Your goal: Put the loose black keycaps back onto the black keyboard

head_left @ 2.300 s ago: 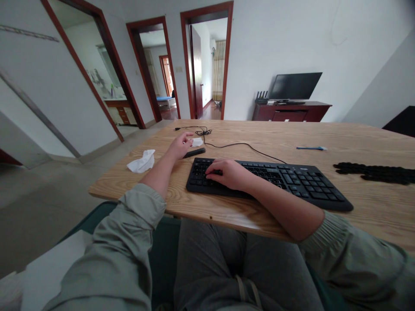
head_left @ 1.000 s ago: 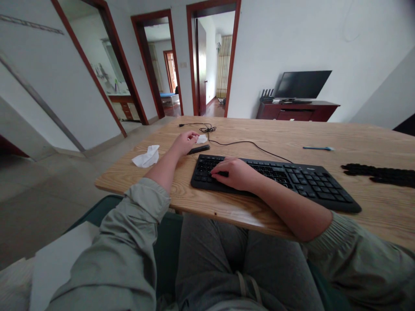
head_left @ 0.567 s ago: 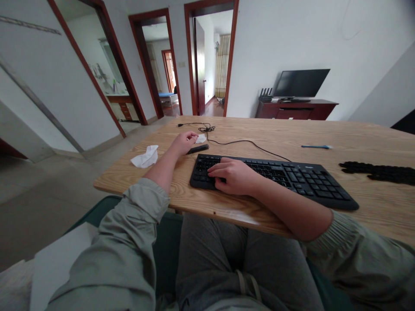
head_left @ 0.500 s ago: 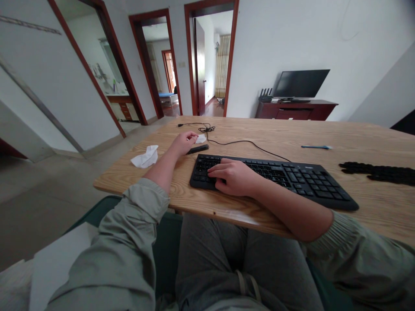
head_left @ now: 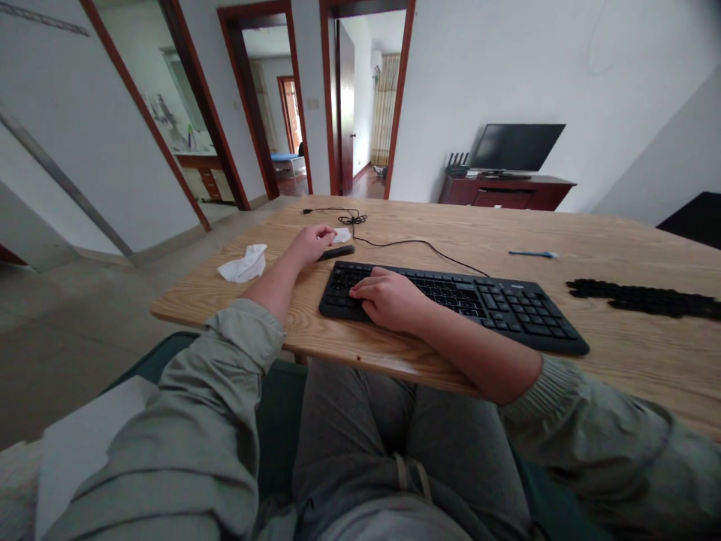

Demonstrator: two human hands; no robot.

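Observation:
A black keyboard [head_left: 510, 308] lies near the front edge of the wooden table. My right hand [head_left: 391, 299] rests over its left part, fingers stretched out and touching the keys, holding nothing. Farther left, my left hand [head_left: 313, 243] is closed, its fingers curled together at the edge of a small white tissue [head_left: 342, 235]. Beside that hand lies a short black stick-like object [head_left: 338, 252], its near end partly hidden. Another crumpled tissue [head_left: 243, 264] is on the table left of my left forearm.
The keyboard's black cable [head_left: 417, 242] runs to a tied coil behind my left hand. A thin blue brush-like item [head_left: 532, 254] and black braided strips [head_left: 642, 297] lie on the right of the wooden table [head_left: 451, 218]. Across the room, a television [head_left: 517, 146] stands on a cabinet.
The view has shifted slightly, so the table and things on it appear farther left. Both hands keep nearly the same places relative to the keyboard and tissue.

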